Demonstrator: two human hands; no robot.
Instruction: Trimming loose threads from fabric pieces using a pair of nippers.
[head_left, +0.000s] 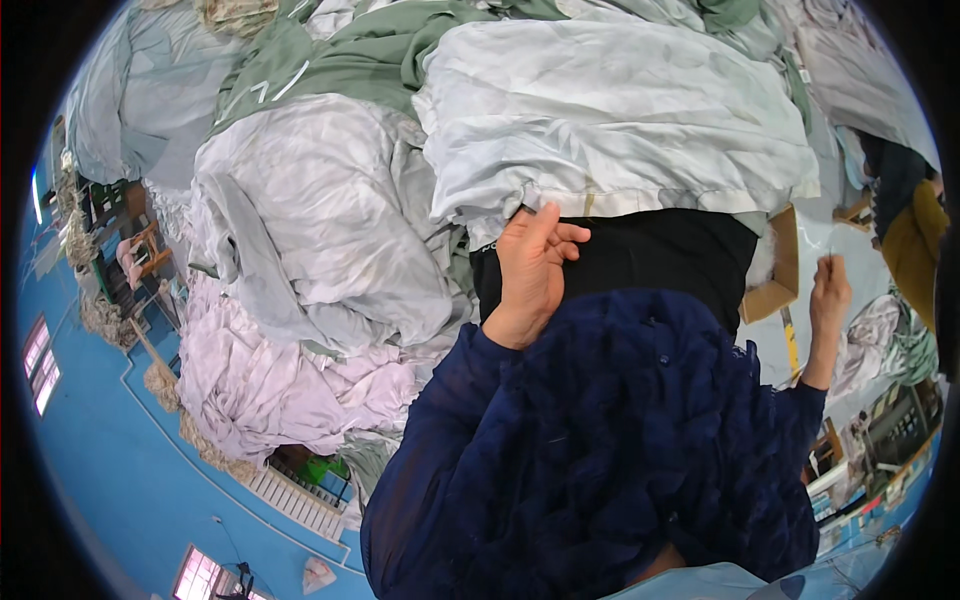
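A pale white-grey fabric piece (620, 110) lies folded and creased in front of me, its straight hem toward my body. My left hand (530, 275) is at the near left corner of that hem, its fingers curled. A small dark bit shows beside its fingertips, too small to make out. Off to the right, apart from the fabric, my right hand (828, 288) is raised with its fingers pressed together. Whatever may be between them cannot be seen. Black cloth (650, 250) covers my lap below the hem.
To the left are a heap of grey-white fabric (320, 220) and a pinkish heap (280, 370). Green fabric (340, 65) lies beyond. An open cardboard box (785, 265) stands at the right, near more piled cloth (870, 335). Another person's mustard-coloured garment (912, 250) shows at the right edge.
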